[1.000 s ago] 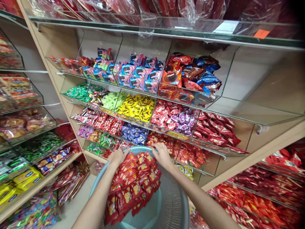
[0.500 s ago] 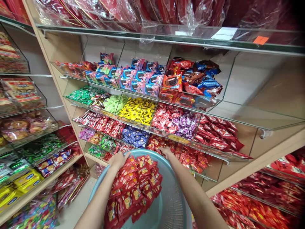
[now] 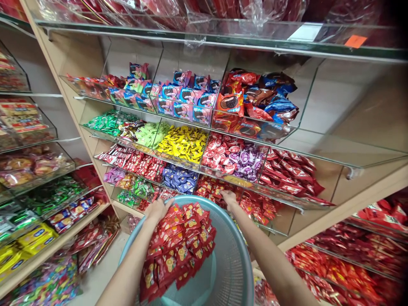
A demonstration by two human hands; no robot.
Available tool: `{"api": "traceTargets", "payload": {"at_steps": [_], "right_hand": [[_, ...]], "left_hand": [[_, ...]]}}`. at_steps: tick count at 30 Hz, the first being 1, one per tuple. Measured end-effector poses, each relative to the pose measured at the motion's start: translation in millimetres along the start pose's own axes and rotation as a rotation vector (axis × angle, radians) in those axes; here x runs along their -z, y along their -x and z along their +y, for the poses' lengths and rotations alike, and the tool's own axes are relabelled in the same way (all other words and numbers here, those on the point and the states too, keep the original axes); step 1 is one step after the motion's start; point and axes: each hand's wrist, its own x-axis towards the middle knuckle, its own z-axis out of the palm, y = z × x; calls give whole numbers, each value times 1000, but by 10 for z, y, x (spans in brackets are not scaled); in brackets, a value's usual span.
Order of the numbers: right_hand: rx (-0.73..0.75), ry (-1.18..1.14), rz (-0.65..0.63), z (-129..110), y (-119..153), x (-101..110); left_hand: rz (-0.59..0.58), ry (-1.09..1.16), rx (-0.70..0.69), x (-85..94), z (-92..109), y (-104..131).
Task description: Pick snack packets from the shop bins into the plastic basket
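Note:
A blue-green plastic basket stands in front of me, tilted toward the shelves. My left hand grips its far rim, thumb lying along the edge. Inside, heaped on the left, are red candy packets with orange fruit prints. Beyond the basket, my right hand reaches over a low shelf bin, its fingers stretched out to the left at similar red packets. No packet shows clearly in its fingers. More red packets lie in the compartment right of that hand.
Glass-fronted shelves hold yellow candies, blue-wrapped candies and wrapped cookies above. A glass shelf edge runs just above my right hand. Side shelves carry yellow packs at left and red bags at right.
My right hand has moved a little right and up along the red packets in the bin. My left hand keeps its hold on the rim. The view has shifted slightly.

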Motion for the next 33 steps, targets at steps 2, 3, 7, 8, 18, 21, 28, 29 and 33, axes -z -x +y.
{"api": "traceTargets", "payload": {"at_steps": [2, 3, 7, 8, 18, 21, 28, 29, 33], "right_hand": [[-9, -45, 6, -59, 42, 102], [-8, -65, 5, -96, 74, 152], [26, -128, -61, -276, 337, 312], [27, -147, -119, -316, 440, 337], [-107, -107, -850, -388, 1548, 346], [-190, -125, -959, -440, 1778, 275], [-304, -92, -1090, -404, 2222, -227], [-286, -47, -1082, -376, 2265, -308], [-88, 165, -1057, -293, 2382, -522]], "left_hand": [[-5, -2, 5, 4, -1, 2], [-5, -3, 9, 6, -1, 4], [1, -3, 2, 8, 6, 7], [2, -4, 2, 5, 7, 5], [6, -9, -5, 3, 6, 4], [4, -5, 2, 13, 13, 16], [12, -22, 0, 10, 14, 28], [11, -24, 1, 10, 16, 29], [-2, -18, 19, 21, 25, 36]]}}
